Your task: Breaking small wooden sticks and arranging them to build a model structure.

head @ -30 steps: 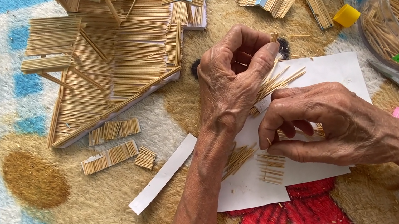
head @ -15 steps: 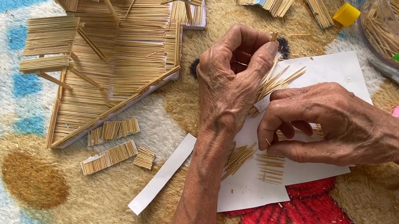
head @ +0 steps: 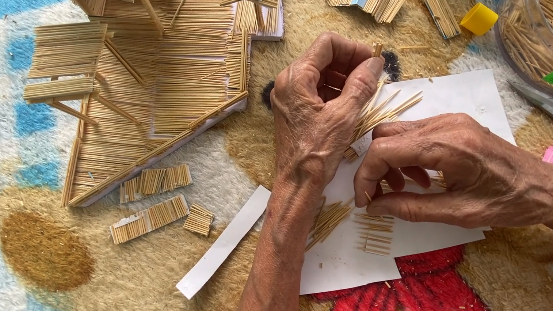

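Over the white paper sheet, a toothpick bundle is gripped in the closed left hand, while one toothpick at four o'clock is being pinched by the right hand, so careful alignment is judged needed next.

Both hands bunched up close over the sheet of paper

Left hand comes up from the bottom, forearm angled across the paper's left edge, fingers curled in tight and thumb pinched against the fingertips. Right hand lies palm down just below it on the paper, fingers bent, tips pressed together.
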